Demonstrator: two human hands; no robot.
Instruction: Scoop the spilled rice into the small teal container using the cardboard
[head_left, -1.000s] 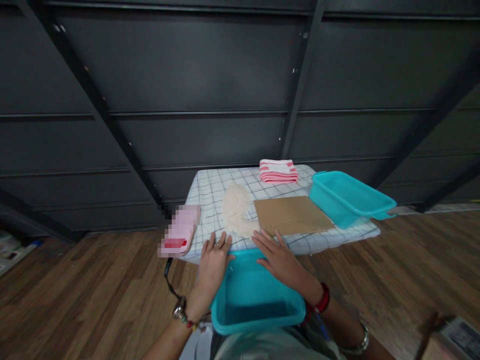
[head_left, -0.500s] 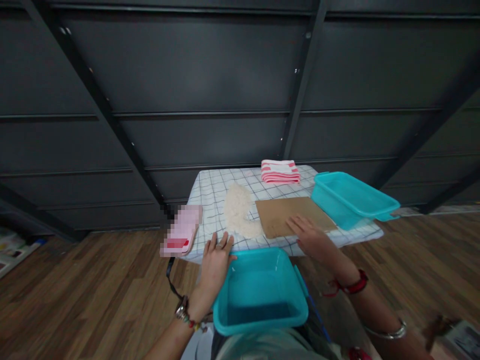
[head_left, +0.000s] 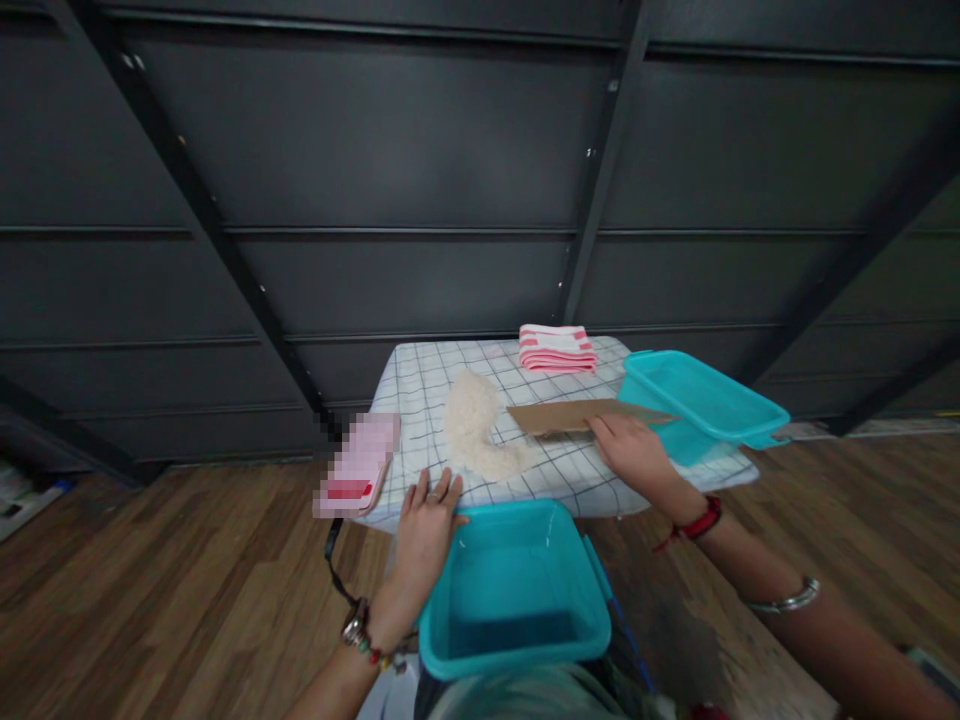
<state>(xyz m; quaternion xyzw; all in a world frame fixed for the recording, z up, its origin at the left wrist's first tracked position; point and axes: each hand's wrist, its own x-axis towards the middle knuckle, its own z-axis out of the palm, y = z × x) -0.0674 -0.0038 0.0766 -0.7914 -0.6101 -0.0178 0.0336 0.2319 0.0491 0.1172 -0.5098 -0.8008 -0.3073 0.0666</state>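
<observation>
My right hand point(head_left: 628, 452) grips the near edge of a flat brown piece of cardboard point(head_left: 551, 414), which is tilted up off the cloth. To its left lies a curved heap of white grains point(head_left: 471, 425) that looks like rice. My left hand point(head_left: 426, 525) rests at the table's front edge, fingers stretched out on the cloth and thumb by the rim of a teal plastic bin point(head_left: 517, 580). That bin sits below the table edge, close to my body, and its visible inside holds nothing.
A second teal bin point(head_left: 705, 400) stands at the table's right side. Behind the grains lies a folded pink-and-white striped towel point(head_left: 556, 349). A pink phone-like object point(head_left: 364, 460) is at the left edge of the checked tablecloth point(head_left: 427, 365). Dark panels point(head_left: 420, 285) rise behind the table.
My right hand has gone from lying flat on the cardboard to holding its near edge, and that edge has been lifted. My left hand stays in place.
</observation>
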